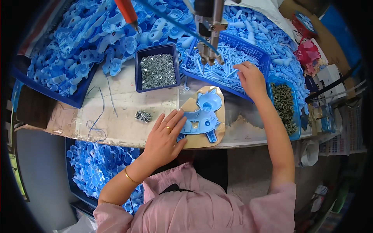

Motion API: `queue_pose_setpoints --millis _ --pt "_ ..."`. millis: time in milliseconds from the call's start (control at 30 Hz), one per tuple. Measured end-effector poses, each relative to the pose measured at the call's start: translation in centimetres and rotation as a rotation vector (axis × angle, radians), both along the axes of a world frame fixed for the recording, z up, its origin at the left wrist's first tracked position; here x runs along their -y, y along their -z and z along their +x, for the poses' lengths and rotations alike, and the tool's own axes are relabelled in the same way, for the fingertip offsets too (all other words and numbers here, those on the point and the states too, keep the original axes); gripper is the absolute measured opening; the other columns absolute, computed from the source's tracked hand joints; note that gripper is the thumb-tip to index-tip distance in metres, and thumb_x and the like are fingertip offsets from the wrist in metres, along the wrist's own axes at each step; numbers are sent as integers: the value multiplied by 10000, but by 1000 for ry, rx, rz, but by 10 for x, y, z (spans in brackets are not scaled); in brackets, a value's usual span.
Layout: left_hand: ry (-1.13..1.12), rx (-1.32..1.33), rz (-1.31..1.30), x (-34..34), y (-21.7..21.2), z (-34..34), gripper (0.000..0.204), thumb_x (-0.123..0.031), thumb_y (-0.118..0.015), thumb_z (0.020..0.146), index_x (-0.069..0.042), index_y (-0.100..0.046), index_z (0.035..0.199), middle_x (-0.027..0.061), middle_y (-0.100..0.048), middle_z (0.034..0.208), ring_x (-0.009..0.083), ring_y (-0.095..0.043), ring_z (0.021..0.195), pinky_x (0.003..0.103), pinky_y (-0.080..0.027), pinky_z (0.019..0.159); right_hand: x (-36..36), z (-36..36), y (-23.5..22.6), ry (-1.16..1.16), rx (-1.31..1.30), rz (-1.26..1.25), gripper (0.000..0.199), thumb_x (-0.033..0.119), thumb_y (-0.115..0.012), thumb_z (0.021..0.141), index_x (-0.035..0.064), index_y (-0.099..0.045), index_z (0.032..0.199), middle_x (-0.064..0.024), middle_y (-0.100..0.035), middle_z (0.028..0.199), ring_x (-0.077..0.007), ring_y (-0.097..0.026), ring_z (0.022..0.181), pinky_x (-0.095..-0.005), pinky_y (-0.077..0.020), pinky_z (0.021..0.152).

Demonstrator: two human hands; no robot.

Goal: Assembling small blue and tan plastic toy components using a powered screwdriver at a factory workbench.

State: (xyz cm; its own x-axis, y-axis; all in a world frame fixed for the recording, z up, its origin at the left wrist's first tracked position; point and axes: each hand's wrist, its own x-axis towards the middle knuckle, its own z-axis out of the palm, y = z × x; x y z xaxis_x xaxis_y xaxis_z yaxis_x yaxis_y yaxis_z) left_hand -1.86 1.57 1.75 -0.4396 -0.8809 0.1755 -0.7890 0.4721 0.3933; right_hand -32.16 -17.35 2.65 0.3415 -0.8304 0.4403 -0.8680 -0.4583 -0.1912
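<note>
A light-blue plastic animal-shaped shell half (193, 126) lies hollow side up on a tan shaped board (218, 136) at the table's front edge. My left hand (166, 136) rests open over the left end of the shell and board, fingers stretched out. Out to the right, my right hand (252, 79) reaches over a blue plastic basket (265, 56) of small light-blue stick-like pieces (217, 70). Its thumb and fingertips are pinched together on what looks like one of those pieces, mostly covered by the fingers.
A screwdriver-like metal tool head (210, 50) hangs over the basket, with a red-orange tool (126, 11) to its left. A dark tray of small screws (176, 72), a screw clump (143, 116) and a blue tray of brownish metal parts (297, 130) surround the work. Blue shells (83, 42) are heaped behind.
</note>
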Motion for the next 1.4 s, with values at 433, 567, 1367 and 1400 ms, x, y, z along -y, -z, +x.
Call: queue_pose_setpoints --millis 433,567,1367,1400 --pt "-43 -479 -74 27 -28 -27 518 -117 -703 872 -37 -523 1351 201 -507 1404 411 -512 1244 466 -435 1010 -57 31 -38 -399 451 406 55 81 -634 928 29 -648 943 -83 -677 873 -182 -670 786 -302 -505 680" --pt "24 -610 507 40 -34 -52 372 -148 -576 982 -3 -539 1323 179 -695 983 331 -675 869 370 -525 791 -107 35 -27 -605 349 274 88 22 -709 857 38 -691 942 -59 -708 919 -122 -676 820 -283 -532 717" --pt "-63 -941 757 23 0 -46 245 -163 -438 1036 -3 -510 1208 101 -694 942 153 -624 737 308 -509 719 -25 -193 26 473 338 235 210 168 -610 969 -8 -692 1050 -141 -701 815 -203 -691 688 -305 -530 644" --pt "-32 -882 690 23 5 -45 258 -185 -446 1035 -11 -516 1212 124 -687 922 209 -644 750 350 -511 737 -26 -208 28 393 466 298 240 184 -610 982 -18 -691 1084 -89 -693 818 -110 -665 701 -257 -530 651"
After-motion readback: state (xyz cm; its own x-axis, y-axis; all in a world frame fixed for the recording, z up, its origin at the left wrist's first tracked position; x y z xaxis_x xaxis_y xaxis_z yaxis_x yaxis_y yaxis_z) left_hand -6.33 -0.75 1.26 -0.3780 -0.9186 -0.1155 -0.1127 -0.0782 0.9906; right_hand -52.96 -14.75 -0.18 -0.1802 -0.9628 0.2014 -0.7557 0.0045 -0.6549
